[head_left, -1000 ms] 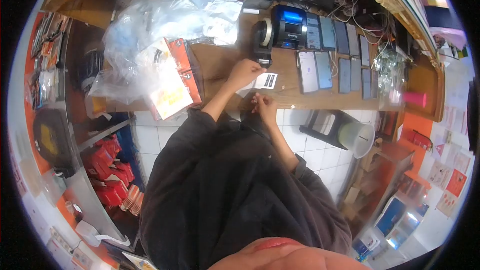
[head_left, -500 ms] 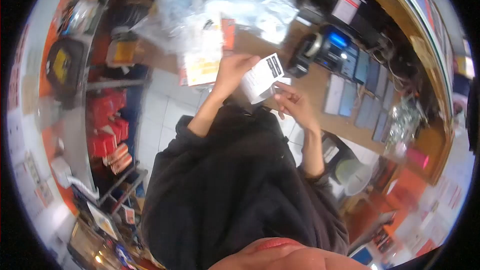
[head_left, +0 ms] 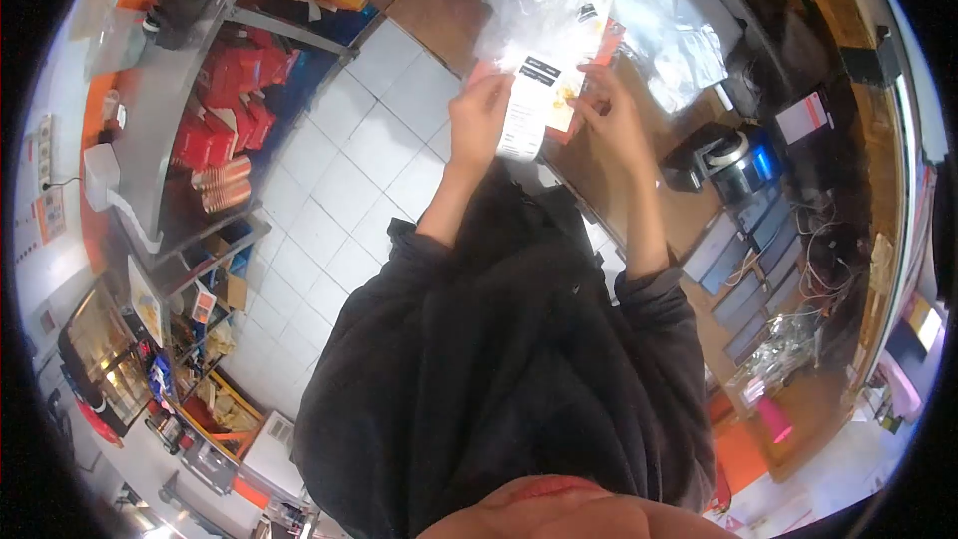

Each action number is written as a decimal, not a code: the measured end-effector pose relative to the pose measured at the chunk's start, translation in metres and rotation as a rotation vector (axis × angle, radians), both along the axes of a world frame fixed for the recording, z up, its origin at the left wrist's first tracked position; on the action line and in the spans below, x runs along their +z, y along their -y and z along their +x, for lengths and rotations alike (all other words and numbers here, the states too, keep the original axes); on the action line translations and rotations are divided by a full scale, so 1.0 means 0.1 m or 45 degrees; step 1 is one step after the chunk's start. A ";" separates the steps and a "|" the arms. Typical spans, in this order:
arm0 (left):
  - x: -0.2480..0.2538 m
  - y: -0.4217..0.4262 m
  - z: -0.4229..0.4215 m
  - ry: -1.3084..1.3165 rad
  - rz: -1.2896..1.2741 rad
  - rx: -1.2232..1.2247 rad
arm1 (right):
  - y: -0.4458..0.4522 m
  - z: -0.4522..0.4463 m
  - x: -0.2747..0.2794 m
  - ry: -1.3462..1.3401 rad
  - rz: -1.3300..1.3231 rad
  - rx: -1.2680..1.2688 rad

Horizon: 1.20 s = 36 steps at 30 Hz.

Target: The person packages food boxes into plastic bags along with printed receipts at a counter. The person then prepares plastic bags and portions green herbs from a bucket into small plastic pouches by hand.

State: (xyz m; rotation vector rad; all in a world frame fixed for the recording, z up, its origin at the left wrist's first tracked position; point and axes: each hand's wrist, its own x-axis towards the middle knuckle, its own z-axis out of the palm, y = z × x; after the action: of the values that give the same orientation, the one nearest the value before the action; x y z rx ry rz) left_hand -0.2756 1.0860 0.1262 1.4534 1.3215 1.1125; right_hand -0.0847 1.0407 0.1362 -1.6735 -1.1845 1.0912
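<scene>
My left hand (head_left: 479, 122) pinches the left edge of a white printed receipt (head_left: 524, 120) with black blocks near its top. The receipt hangs over an orange and white printed paper bag (head_left: 564, 112) at the table's near edge. Close to the bag's right side is my right hand (head_left: 611, 120), its thumb and fingers drawn together; whatever lies between them is too small to make out. Clear plastic bags (head_left: 534, 5) lie just beyond, partly over the printed bag.
On the brown table (head_left: 664, 190) stand a black receipt printer (head_left: 743, 165) and rows of phones (head_left: 733, 304). Cables run along the right. Red boxes (head_left: 210, 140) fill a shelf at left, above the white tiled floor (head_left: 339, 190).
The view has swung toward the right, so table items sit differently in it. Both hands with the receipt have moved to the printed bag, and the receipt now hangs over it.
</scene>
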 end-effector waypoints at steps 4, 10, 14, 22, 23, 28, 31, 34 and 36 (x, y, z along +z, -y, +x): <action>-0.14 -0.08 -0.10 -0.346 0.385 -0.046 | 0.10 -0.07 -0.14 -0.143 0.056 -0.143; -0.30 -0.15 -0.20 -0.315 -0.013 -0.098 | 0.24 -0.27 -0.77 -0.305 0.113 -0.415; -0.52 -0.08 -0.07 -0.517 0.128 -0.017 | 0.32 -0.38 -0.72 -0.055 0.089 -0.383; -0.67 -0.21 -0.18 -0.112 -0.123 -0.155 | -0.47 -0.33 -0.10 0.855 0.527 -0.304; -0.66 -0.21 -0.18 0.018 -0.137 -0.214 | -0.63 -0.30 -0.13 1.222 0.493 -0.167; -0.45 -0.25 -0.24 0.390 -0.364 -0.219 | -0.82 -0.33 -0.23 1.090 0.551 -0.100; -0.57 -0.34 -0.45 0.356 -0.346 -0.323 | -0.48 -0.18 0.09 0.941 0.625 -0.340; -0.21 -0.35 -0.43 0.440 -0.382 -0.531 | -0.21 0.19 0.66 0.875 0.891 -0.596; -0.13 -0.28 -0.32 0.447 -0.434 -0.670 | 0.21 0.52 1.50 0.818 0.740 -0.695</action>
State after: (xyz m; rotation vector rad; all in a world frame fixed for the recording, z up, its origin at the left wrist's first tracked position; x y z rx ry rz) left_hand -0.3080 1.1138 0.1132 1.1863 0.7702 0.7087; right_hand -0.0327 1.0193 0.2859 -1.7414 -1.1550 -0.1486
